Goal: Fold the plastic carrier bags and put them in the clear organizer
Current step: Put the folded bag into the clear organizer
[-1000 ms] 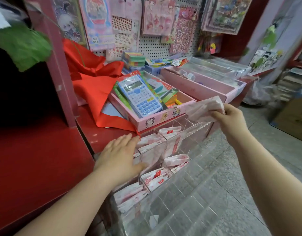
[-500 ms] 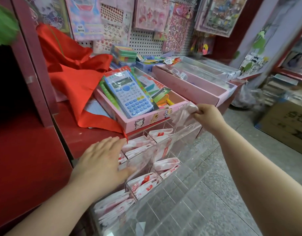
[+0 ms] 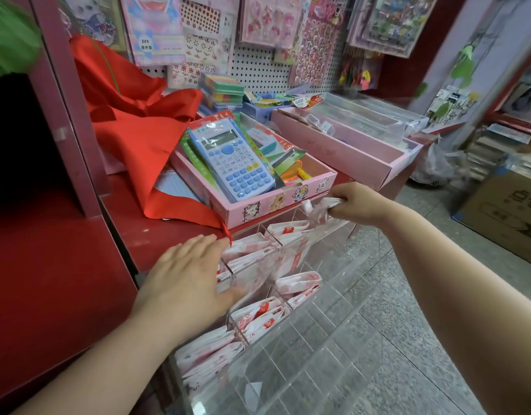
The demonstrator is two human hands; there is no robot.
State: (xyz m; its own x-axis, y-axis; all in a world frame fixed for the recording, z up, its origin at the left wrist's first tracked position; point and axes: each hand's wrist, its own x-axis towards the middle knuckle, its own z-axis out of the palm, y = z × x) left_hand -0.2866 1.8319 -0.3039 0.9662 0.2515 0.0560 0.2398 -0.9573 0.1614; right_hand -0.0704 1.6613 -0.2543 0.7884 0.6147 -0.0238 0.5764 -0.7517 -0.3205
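Right hand [image 3: 358, 205] has dropped from beside the pink tray to the organizer's top rear corner, fingers closed around a crumpled white-and-red carrier bag [image 3: 318, 209] held over the rearmost compartment. Left hand [image 3: 189, 280] stays flat and open, palm down on the clear organizer [image 3: 303, 354], covering a near-side cell. Folded bags [image 3: 258, 317] fill several compartments. Calculator [image 3: 233, 158] lies in pink tray [image 3: 288, 200] on the red bench [image 3: 132, 223].

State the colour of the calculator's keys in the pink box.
Mostly light blue on the calculator, with a few yellow; the head view shows it.
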